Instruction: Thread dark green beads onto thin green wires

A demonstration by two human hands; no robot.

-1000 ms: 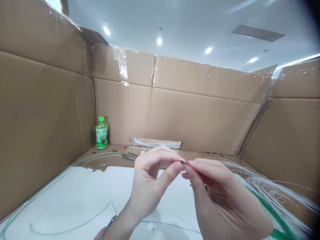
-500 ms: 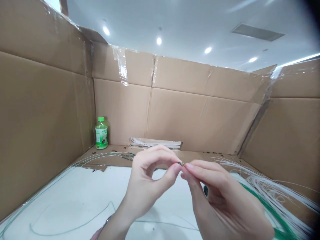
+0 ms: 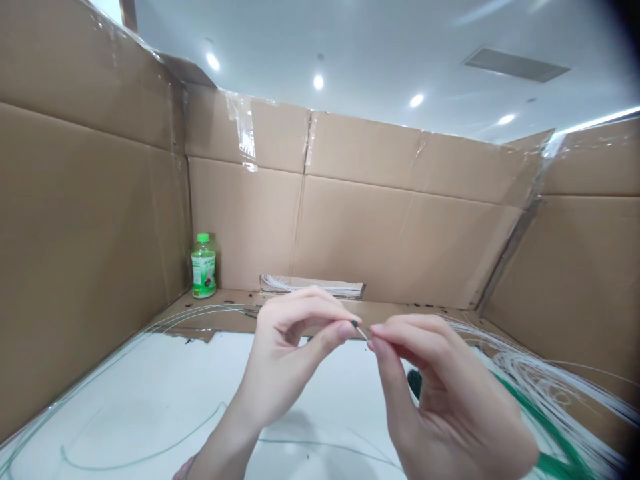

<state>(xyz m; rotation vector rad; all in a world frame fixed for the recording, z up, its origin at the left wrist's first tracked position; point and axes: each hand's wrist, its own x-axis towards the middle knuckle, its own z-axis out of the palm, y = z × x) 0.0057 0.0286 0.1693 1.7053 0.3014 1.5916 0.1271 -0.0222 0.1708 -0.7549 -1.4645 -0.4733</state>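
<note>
1. Cardboard walls [image 3: 380, 233]: brown, taped, standing on three sides.
2. Table [image 3: 200, 380]: white surface, below both hands.
3. White strands [image 3: 555, 380]: loose coil at the right, with green strands [image 3: 560, 427] beside it.
4. Right hand [image 3: 445, 393]: thumb and forefinger drawn together on the near end of the thin pale strand listed below; a bit of green shows at the fingertips.
5. Left hand [image 3: 295, 353]: thumb and forefinger pinched on a tiny dark green piece, wrist low.
6. Bottle [image 3: 203, 268]: green cap, upright in the back left corner, well apart from the hands.
7. Dark object [image 3: 415, 382]: partly hidden by the right hand; identity, and whether it is held, cannot be told.
8. Thin pale strand [image 3: 363, 333]: short visible length, slanting between the two pinches, above the table. Change: half a second ago the fingertips nearly met; now they stand slightly apart and this length shows. Judged meaning: the ends are being worked separately.
9. Dark green piece [image 3: 355, 323]: at the left fingertips, touching the strand's upper end; whether joined, too small to tell.
</note>
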